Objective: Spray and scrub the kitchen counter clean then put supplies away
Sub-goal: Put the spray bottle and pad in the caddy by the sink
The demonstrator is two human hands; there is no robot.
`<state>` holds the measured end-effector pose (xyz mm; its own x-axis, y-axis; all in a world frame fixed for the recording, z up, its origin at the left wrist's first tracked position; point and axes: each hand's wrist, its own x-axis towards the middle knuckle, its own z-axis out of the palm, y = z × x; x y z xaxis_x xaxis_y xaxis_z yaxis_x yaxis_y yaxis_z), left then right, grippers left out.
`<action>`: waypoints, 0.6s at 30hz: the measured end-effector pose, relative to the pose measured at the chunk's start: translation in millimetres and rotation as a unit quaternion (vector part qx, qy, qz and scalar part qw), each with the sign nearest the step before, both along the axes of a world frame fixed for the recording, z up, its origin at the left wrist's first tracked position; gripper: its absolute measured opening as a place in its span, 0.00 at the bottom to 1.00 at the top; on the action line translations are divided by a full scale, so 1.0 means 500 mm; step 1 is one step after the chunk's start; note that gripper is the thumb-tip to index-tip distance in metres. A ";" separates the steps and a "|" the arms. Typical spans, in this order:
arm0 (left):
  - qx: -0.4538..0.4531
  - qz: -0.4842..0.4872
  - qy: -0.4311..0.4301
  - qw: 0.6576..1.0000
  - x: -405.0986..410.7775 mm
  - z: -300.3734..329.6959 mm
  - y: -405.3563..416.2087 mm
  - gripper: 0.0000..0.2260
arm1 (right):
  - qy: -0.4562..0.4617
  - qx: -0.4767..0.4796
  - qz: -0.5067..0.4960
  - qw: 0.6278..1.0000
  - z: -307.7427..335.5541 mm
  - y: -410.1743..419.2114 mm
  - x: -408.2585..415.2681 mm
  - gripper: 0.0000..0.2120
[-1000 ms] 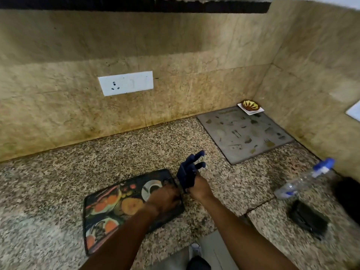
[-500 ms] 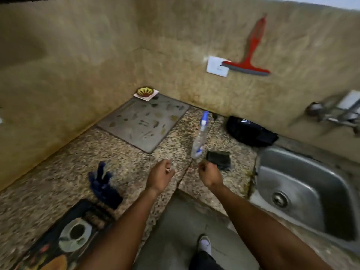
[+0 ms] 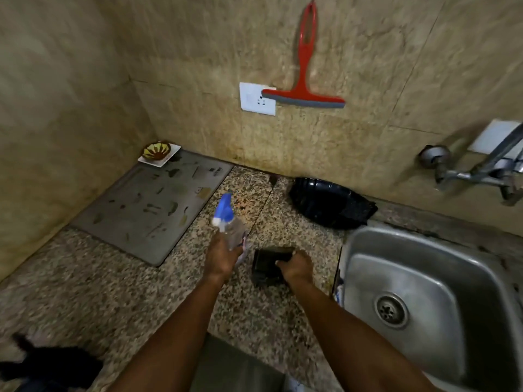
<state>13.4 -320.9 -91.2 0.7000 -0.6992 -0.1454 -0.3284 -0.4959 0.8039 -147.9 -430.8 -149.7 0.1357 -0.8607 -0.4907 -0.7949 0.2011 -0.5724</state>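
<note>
The speckled granite tabletop (image 3: 85, 278) fills most of the view, and the stainless steel sink basin (image 3: 424, 292) lies to the right of both grips, with nothing visible in it except the drain. Beyond the left grip and to its left, a flat grey rectangular mat (image 3: 152, 207) lies on the tabletop, and a small yellow-brown bowl on a white square plate (image 3: 158, 151) stands at its far corner; whether the bowl holds something I cannot tell. Beyond the right grip, a black plastic tray (image 3: 331, 205) leans near the wall.

The left hand (image 3: 223, 256) is clenched around the body of the clear plastic spray bottle with the blue trigger head (image 3: 226, 219). The long axis of the bottle runs away from the grip, toward the wall, and the nozzle points slightly left. The right hand (image 3: 297, 267) rests on the dark rectangular scrub pad (image 3: 268, 264), fingers curled over its right edge, so it seems to grasp it. The pad lies flat, just beside the bottle on its right, and the right grip is the nearer one to it.

I judge that the spraying comes next, because the stained area of the tabletop lies directly ahead of the nozzle.
</note>
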 end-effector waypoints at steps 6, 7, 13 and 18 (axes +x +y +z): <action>0.027 0.023 -0.021 0.999 0.001 -0.019 -0.060 0.20 | -0.034 0.111 -0.001 0.993 0.028 -0.056 0.012 0.26; 0.029 0.021 -0.030 0.999 -0.006 -0.012 -0.068 0.19 | -0.041 0.128 -0.002 0.991 0.021 -0.065 0.007 0.27; -0.031 -0.036 -0.028 0.998 -0.052 0.074 -0.205 0.17 | -0.147 0.213 -0.006 0.966 0.012 -0.097 -0.016 0.29; -0.015 -0.111 -0.031 0.993 -0.096 0.110 -0.418 0.21 | -0.235 0.270 -0.045 0.933 0.049 -0.166 -0.059 0.21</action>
<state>-34.6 -530.1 -36.0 0.5355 -0.8403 -0.0841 -0.4754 -0.3823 0.7923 -177.6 -513.6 -125.4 0.3841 -0.5231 -0.7608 -0.4483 0.6147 -0.6490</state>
